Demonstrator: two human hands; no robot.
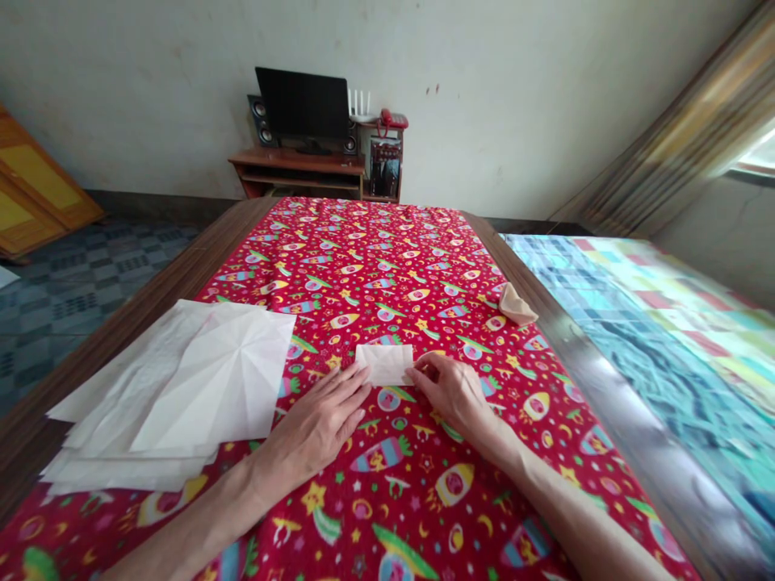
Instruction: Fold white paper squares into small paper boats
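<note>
A small folded piece of white paper (pixel 385 365) lies flat on the red patterned cloth (pixel 387 266), between my two hands. My left hand (pixel 327 415) rests palm down with its fingers stretched out, their tips on the paper's left edge. At the paper's right edge, my right hand (pixel 451 387) is curled, thumb and forefinger pinching the lower corner. Its other fingers are bent under and partly hidden. To the left of my left hand spreads a loose stack of white paper sheets (pixel 224 379), the top one marked with creases fanning out from a point.
A beige crumpled piece (pixel 517 305) sits near the table's right edge (pixel 581 355). Beyond the far end stand a monitor (pixel 306 109), speakers (pixel 259 121) and a red telephone (pixel 393 119) on a desk (pixel 296 164). A bed with blue bedding (pixel 581 298) adjoins on the right.
</note>
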